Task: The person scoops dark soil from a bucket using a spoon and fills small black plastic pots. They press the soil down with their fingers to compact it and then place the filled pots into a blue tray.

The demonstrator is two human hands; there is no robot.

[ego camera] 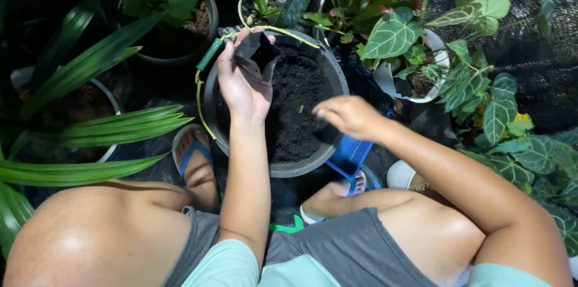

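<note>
A wide grey basin (328,73) full of dark soil (298,97) stands on the ground between my knees. My left hand (241,85) is raised over its left side and grips a small black plastic grow bag (257,52) by its mouth. My right hand (348,115) hovers over the right part of the soil with fingers pinched together, pointing left; I cannot tell whether it holds any soil. A green and yellow cord (208,61) hangs along the basin's left rim.
Potted plants ring the basin: long green leaves (90,130) at left, veined heart-shaped leaves (494,118) at right, several pots (174,28) behind. A blue tray (349,156) lies under the basin's right edge. My sandalled left foot (194,157) rests beside the basin.
</note>
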